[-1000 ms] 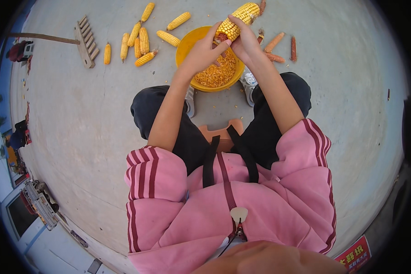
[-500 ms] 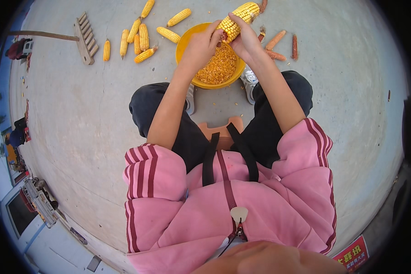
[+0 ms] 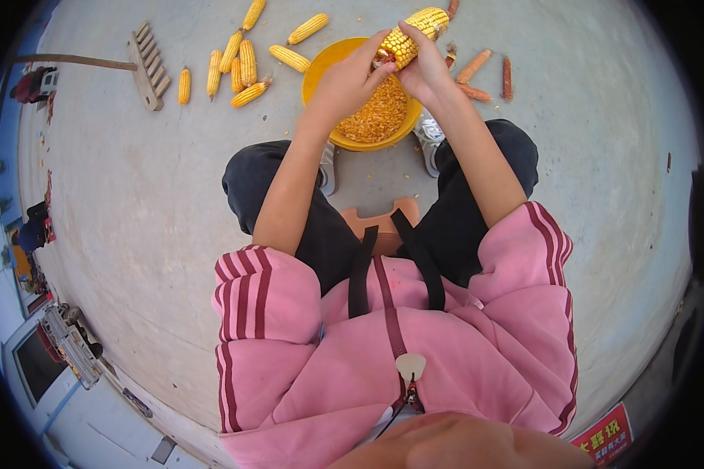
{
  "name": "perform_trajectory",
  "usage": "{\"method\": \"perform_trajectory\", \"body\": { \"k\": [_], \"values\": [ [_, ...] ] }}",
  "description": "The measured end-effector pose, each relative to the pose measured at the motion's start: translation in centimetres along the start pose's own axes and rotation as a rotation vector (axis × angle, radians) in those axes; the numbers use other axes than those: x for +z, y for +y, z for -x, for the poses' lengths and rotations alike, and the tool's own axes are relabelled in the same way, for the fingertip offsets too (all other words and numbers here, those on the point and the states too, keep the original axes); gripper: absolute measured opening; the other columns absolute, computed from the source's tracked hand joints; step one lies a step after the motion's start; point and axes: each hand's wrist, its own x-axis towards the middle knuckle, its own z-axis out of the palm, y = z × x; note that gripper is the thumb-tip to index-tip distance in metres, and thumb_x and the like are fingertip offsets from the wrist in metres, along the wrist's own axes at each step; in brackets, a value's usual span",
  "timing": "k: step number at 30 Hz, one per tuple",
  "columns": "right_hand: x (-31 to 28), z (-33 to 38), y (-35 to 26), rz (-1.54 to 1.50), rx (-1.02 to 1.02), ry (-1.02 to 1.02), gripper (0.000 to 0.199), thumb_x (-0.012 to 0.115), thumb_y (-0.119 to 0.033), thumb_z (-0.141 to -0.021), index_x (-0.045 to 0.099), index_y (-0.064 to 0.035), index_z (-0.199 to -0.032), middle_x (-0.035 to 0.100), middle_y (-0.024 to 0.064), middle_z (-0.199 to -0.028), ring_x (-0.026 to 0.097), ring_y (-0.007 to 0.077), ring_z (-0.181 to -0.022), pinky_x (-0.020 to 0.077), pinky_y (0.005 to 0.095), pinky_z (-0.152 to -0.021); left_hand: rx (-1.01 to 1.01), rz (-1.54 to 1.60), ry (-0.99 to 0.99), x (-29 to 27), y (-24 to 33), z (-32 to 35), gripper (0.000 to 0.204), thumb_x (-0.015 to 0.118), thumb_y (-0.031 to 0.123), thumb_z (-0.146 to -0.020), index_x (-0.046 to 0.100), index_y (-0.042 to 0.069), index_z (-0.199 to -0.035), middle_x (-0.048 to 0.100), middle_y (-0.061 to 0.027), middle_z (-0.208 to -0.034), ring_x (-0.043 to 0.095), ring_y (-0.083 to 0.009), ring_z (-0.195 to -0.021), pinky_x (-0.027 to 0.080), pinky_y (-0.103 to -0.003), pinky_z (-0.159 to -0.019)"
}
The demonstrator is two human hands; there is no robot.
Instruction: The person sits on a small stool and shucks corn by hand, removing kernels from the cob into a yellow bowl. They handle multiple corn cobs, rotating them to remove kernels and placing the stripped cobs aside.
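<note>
Over a yellow basin [image 3: 317, 74] on the ground, both my hands hold one corn cob [image 3: 422, 25] tilted up to the right. My left hand [image 3: 350, 82] grips its lower end, where a reddish patch of bare core shows. My right hand [image 3: 425, 72] wraps the cob's middle and right side; the far end, still full of yellow kernels, sticks out past the fingers. Loose kernels [image 3: 375, 113] lie heaped in the basin below. Some fingertips are hidden behind the cob.
Several unshelled corn cobs [image 3: 247, 62] lie on the concrete to the left. Right of the basin are stripped reddish cobs [image 3: 473, 67]. A wooden rake [image 3: 145, 66] rests at far left. The basin stands between my shoes [image 3: 429, 133]; a small orange stool [image 3: 379, 220] is under me.
My left hand has shifted slightly on the cob's lower end, and the red bare patch shows more. The cob stays over the basin in both hands.
</note>
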Motion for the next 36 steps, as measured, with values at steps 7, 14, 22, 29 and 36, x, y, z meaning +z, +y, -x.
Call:
{"method": "perform_trajectory", "body": {
  "k": [7,14,22,29,36],
  "values": [
    [0.1,0.2,0.6,-0.037,-0.002,0.013,0.031,0.049,-0.024,-0.091,0.041,-0.0012,-0.111,0.052,0.0096,-0.101,0.054,0.0197,-0.096,0.0464,0.0364,-0.087,-0.105,-0.031,0.079,0.9,0.8,0.3,0.04,0.042,0.031,-0.092,0.041,0.012,-0.127,0.057,-0.0181,-0.108,0.057,-0.0346,-0.095,0.045,-0.04,-0.077],
    [-0.2,0.0,0.7,-0.048,-0.018,0.028,0.031,0.048,-0.023,-0.09,0.04,-0.0012,-0.11,0.051,0.0099,-0.1,0.054,0.0205,-0.094,0.0472,0.0373,-0.084,-0.164,0.109,0.027,1.2,0.8,0.1,0.041,0.043,0.029,-0.092,0.038,0.011,-0.128,0.057,-0.0177,-0.108,0.058,-0.0337,-0.093,0.045,-0.039,-0.077],
    [-0.8,-0.6,-0.1,-0.058,0.024,0.058,0.031,0.049,-0.024,-0.09,0.042,-0.0023,-0.11,0.053,0.0096,-0.102,0.054,0.0218,-0.098,0.0436,0.0381,-0.09,-0.132,0.353,-0.084,1.8,-0.4,0.1,0.047,0.042,0.022,-0.093,0.028,0.013,-0.137,0.052,-0.0104,-0.096,0.051,-0.0131,-0.072,0.043,-0.026,-0.065],
    [-0.2,-0.2,-0.7,-0.108,0.021,0.052,0.031,0.048,-0.024,-0.09,0.042,-0.0025,-0.112,0.053,0.0098,-0.105,0.053,0.0209,-0.098,0.0434,0.0393,-0.086,-0.249,0.565,-0.187,0.4,0.5,0.2,0.05,0.04,0.027,-0.093,0.024,0.015,-0.139,0.048,-0.0099,-0.093,0.051,-0.0115,-0.067,0.047,-0.025,-0.051],
    [0.5,0.3,0.4,0.04,-0.039,-0.007,0.028,0.049,-0.028,-0.09,0.045,-0.0043,-0.104,0.055,0.0068,-0.096,0.055,0.0177,-0.09,0.0451,0.035,-0.081,-0.607,0.89,-0.091,0.6,1.5,-0.4,0.052,0.035,0.037,-0.094,0.022,0.015,-0.139,0.043,-0.0124,-0.108,0.055,-0.0159,-0.069,0.051,-0.029,-0.051]
  ]
}}
